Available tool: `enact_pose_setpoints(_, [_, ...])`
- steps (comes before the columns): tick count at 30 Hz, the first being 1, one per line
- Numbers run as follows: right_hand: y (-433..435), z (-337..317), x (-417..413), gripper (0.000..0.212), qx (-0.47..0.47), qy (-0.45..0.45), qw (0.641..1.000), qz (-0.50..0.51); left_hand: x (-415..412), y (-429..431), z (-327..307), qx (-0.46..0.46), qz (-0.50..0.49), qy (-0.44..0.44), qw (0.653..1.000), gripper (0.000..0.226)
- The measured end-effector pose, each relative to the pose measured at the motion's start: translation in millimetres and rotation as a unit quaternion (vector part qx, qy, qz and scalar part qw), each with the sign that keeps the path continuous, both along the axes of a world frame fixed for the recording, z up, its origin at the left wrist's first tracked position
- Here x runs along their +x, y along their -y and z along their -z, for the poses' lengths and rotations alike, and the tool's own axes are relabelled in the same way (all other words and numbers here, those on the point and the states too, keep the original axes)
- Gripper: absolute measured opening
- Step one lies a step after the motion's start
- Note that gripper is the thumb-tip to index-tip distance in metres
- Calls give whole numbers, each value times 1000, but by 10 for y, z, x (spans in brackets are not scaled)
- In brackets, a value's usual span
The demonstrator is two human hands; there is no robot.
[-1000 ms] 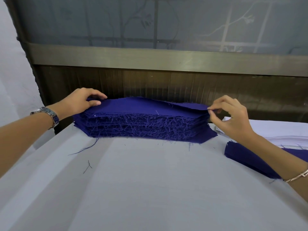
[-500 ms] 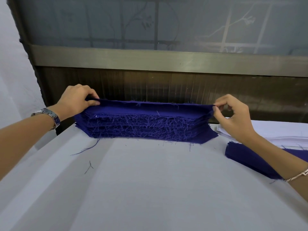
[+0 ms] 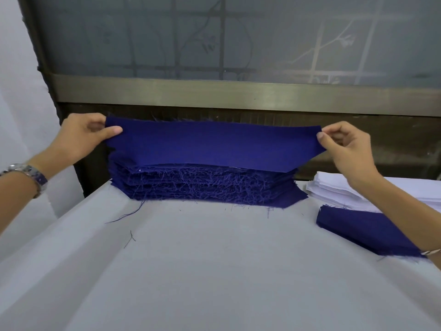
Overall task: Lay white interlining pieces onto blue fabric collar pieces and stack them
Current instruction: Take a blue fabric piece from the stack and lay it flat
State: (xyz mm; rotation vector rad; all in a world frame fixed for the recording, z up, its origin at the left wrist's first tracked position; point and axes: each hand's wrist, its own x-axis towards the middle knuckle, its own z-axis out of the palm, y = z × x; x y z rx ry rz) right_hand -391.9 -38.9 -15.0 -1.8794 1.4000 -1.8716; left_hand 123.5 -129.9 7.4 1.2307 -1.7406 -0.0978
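Far left: wristwatch [image 3: 26, 174] on the left wrist. Left hand [image 3: 81, 137] pinches the left end of one blue collar piece [image 3: 214, 146], with the thumb flat on the near face and the other fingers curled behind the cloth. The piece is off the table, stretched between both hands, roughly upright and facing the camera. Its lower edge sits right at the top of the blue stack [image 3: 205, 187]; can't tell if it's touching or just clear. The stack is at the far edge of the white-covered table [image 3: 214, 271], centre of view, many layers, with frayed threads all along the near side. A few loose threads [image 3: 124, 216] lie on the cover, front-left of the stack. Behind the stack is a metal rail [image 3: 214, 94], with a frosted window [image 3: 214, 37] above it. Right hand [image 3: 346, 149] holds the piece's top right corner in a thumb-and-forefinger pinch; the remaining fingers are loosely curled and hold nothing else. The white interlining stack [image 3: 334, 192] sits just right of the blue stack on the table, partly behind the right forearm. In front of it is a smaller blue pile [image 3: 362, 228], flat on the table, its right end hidden under the forearm. There's a bracelet [image 3: 430, 252] on the right wrist at the frame edge.
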Motion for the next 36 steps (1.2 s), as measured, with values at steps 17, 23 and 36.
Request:
enact_pose_setpoints(17, [-1428,-177,-1397,36,434,-154,887,-35,-423,-561,529,439,189,119,870,63])
enact_pose_setpoints(23, [-1602,145,-1656,54,508,-173,841,-66,-732,-778,721,472,230,164,835,53])
enact_pose_setpoints(36, [-1645,428,-1807,46,593,-183,780,-83,-965,-985,956,435,204,217,850,61])
